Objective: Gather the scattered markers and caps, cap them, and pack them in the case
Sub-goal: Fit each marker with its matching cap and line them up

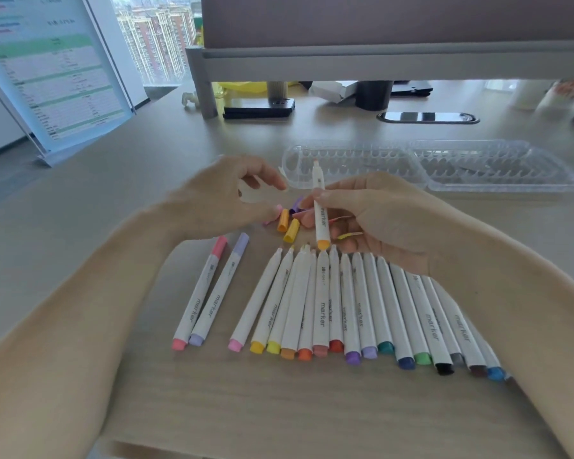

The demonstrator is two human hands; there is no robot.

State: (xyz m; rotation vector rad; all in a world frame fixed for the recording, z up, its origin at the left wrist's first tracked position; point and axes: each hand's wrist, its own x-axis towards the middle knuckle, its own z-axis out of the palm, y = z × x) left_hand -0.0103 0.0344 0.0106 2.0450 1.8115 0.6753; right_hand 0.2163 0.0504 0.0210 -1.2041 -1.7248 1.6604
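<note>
Currently, right hand (pixel 362 213): marker (pixel 319 207) gripped upright, tip exposed for capping;
left hand (pixel 232 190): fingers loosely curled, nothing evidently held.

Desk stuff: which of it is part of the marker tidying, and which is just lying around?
Part of the job:
held marker in the right hand
left hand over the loose caps
marker row
two capped markers
clear case

Just lying about:
phone
black cup
chart stand
</note>
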